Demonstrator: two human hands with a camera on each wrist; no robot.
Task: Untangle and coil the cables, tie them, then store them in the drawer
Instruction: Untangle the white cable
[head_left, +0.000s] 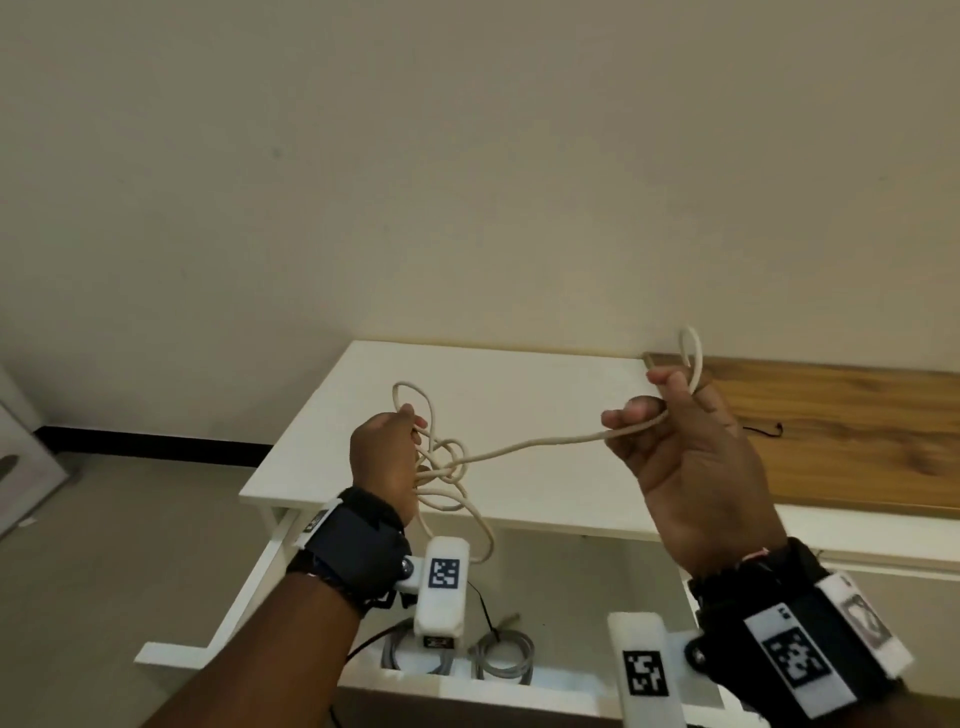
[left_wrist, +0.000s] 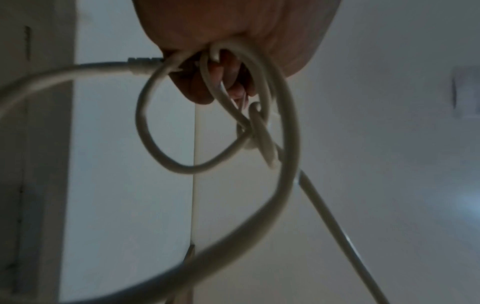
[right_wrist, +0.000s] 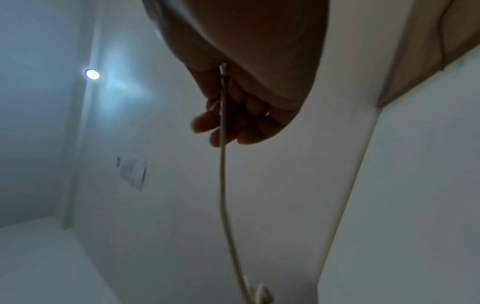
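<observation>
While two grey coiled cables (head_left: 503, 656) already sit in the open white drawer (head_left: 545, 680), the thin cream cable (head_left: 530, 442) is still knotted above the white desk (head_left: 519, 395); left hand (head_left: 384, 457) fingers clamp its tangle; right hand (head_left: 691, 467) fingers pinch a strand pulled out to the side. Coiling, tying and storing are still left, I'd say.

Right hand (right_wrist: 241, 115) seen from below, fingers curled round thin off-white cable (right_wrist: 223, 185). Cable runs down out of frame. Round ceiling light (right_wrist: 92, 74) glows at left; pale walls behind.
</observation>
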